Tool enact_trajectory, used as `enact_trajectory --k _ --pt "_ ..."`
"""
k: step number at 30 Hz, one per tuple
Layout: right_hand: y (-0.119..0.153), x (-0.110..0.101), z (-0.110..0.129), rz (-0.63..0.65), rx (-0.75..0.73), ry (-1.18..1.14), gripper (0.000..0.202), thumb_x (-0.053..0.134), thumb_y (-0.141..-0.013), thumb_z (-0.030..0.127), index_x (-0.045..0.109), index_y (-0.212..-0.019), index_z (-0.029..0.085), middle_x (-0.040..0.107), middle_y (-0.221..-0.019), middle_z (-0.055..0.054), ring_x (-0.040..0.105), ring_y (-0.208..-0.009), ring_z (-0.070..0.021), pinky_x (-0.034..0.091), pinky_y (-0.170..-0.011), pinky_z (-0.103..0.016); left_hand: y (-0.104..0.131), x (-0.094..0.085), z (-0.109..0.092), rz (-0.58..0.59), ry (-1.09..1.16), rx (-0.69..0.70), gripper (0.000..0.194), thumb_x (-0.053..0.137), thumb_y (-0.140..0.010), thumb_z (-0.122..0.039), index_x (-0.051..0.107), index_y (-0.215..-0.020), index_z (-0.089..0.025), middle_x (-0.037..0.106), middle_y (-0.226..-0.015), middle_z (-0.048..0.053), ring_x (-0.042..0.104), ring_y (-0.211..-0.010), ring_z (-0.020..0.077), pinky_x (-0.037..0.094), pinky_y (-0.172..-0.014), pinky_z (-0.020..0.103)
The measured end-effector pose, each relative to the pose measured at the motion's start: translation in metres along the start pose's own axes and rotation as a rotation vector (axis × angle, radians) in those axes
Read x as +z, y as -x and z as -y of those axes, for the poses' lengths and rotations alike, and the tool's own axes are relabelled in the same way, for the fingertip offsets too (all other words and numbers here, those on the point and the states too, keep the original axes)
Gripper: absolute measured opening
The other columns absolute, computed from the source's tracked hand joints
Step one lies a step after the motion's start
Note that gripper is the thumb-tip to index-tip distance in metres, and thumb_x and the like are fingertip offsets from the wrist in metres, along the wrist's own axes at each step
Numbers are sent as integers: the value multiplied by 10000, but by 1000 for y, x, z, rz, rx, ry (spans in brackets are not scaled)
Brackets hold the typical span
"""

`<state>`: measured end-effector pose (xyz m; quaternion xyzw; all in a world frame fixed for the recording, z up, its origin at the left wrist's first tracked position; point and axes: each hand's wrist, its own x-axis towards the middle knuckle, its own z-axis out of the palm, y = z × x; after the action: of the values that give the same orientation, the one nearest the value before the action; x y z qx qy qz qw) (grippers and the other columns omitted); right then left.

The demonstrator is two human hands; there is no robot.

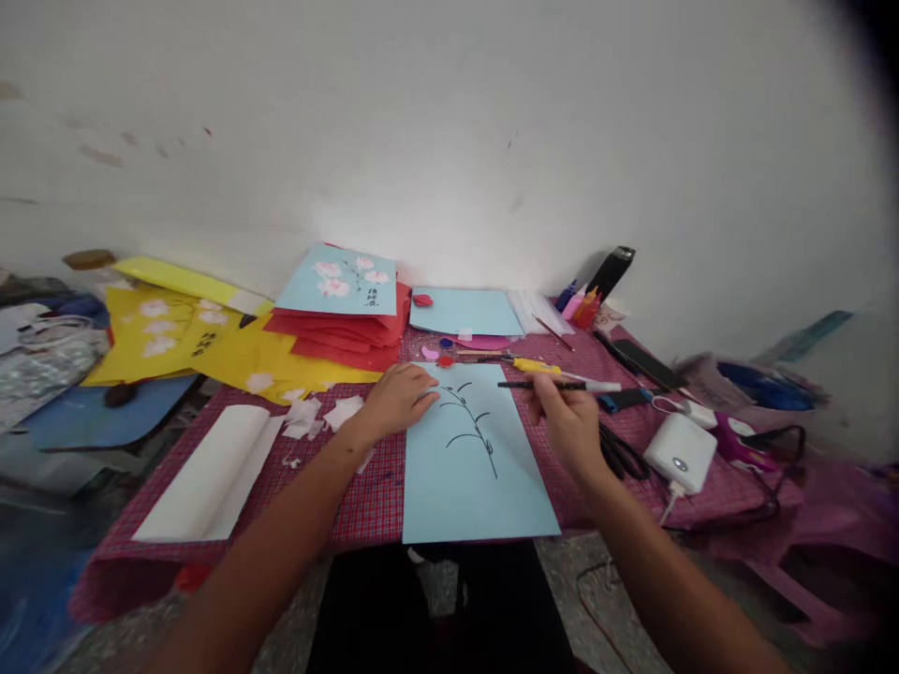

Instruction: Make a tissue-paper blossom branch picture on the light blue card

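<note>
A light blue sheet (pixel 449 496) lies on the checked tablecloth in front of me, with a thin dark branch and curved leaves (pixel 478 426) drawn on it. My left hand (pixel 399 401) rests at the sheet's upper left edge, palm down, fingers apart, holding nothing. In my right hand (pixel 562 412), over the sheet's right edge, a black brush pen (pixel 540 385) is pinched between the fingers. The pen lies nearly level, its dark tip pointing left above the paper, apart from the drawing.
Red papers (pixel 337 335) bear a blue flower picture (pixel 344 285). Yellow painted sheets (pixel 273 360), torn white scraps (pixel 303 418) and a folded white paper (pixel 211 477) lie left. Glue bottles (pixel 586 309), a yellow cutter (pixel 537 366), a white power bank (pixel 681 452) and cables are right.
</note>
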<state>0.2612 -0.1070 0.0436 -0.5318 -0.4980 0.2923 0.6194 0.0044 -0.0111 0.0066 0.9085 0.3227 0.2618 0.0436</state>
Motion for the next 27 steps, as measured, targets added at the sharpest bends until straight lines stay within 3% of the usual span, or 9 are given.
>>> enact_trajectory --k 5,7,13,18,23,27 --pt "34 21 3 262 171 -92 230 672 -787 290 636 -981 172 675 -742 -21 522 -473 -97 393 -428 -221 -1 -6 -30 -1 204 126 360 492 -940 -424 606 -1203 -206 654 -1131 89 565 -1087 222 429 -952 369" --pt "36 34 3 293 200 -145 196 657 -799 298 620 -941 169 662 -696 -5 506 -437 -92 386 -408 -216 -2 -8 -39 36 267 189 334 486 -946 -418 616 -1159 -196 662 -1088 84 577 -1048 208 433 -934 350" --pt "33 49 -4 264 173 -125 283 591 -869 431 598 -804 156 642 -627 -9 482 -381 -89 353 -364 -214 -4 -12 -47 116 208 227 351 368 -994 -347 630 -851 -163 609 -777 54 560 -817 181 430 -801 316" --pt "33 47 -9 225 147 -7 372 545 -906 462 619 -727 145 566 -480 4 472 -379 -98 363 -387 -215 -3 -8 -45 109 142 208 336 371 -991 -338 619 -853 -158 604 -790 60 548 -815 187 420 -802 323" --pt "34 46 -15 227 157 -39 375 555 -900 461 626 -724 138 582 -499 -6 479 -389 -99 368 -393 -217 -2 -4 -44 97 122 223 339 379 -988 -340 608 -816 -158 615 -794 64 556 -813 188 417 -800 328" --pt "40 50 -16 158 192 -75 370 577 -880 454 616 -688 141 591 -506 -12 496 -388 -105 380 -383 -221 -5 -3 -49 70 109 233 350 390 -984 -363 594 -783 -162 605 -768 59 554 -801 186 419 -809 332"
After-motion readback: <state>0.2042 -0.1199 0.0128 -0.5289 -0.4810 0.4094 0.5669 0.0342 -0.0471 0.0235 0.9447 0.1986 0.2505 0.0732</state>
